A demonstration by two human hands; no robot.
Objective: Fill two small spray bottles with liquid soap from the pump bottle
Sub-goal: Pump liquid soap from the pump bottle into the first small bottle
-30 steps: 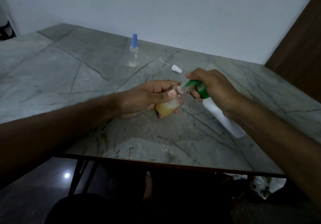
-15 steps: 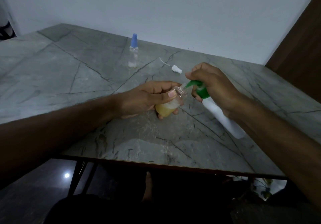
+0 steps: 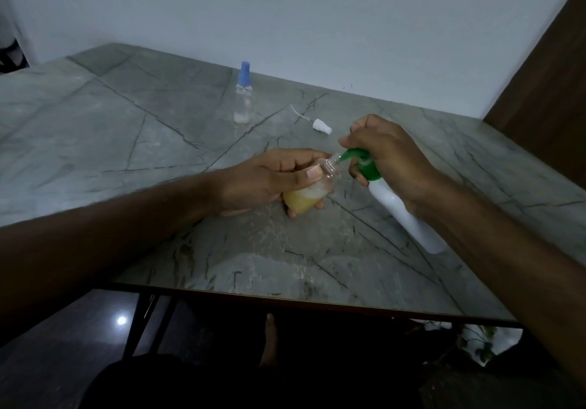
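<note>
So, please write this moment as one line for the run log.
left hand: holds open spray bottle | right hand: grips pump bottle, nozzle at its mouth | soap: partly filled | second spray bottle: capped, standing

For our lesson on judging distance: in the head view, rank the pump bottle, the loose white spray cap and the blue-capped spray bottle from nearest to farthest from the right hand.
1. Pump bottle: gripped by the right hand itself.
2. Loose white spray cap: lying on the table just left of that hand.
3. Blue-capped spray bottle: standing farther left, towards the wall.
</note>
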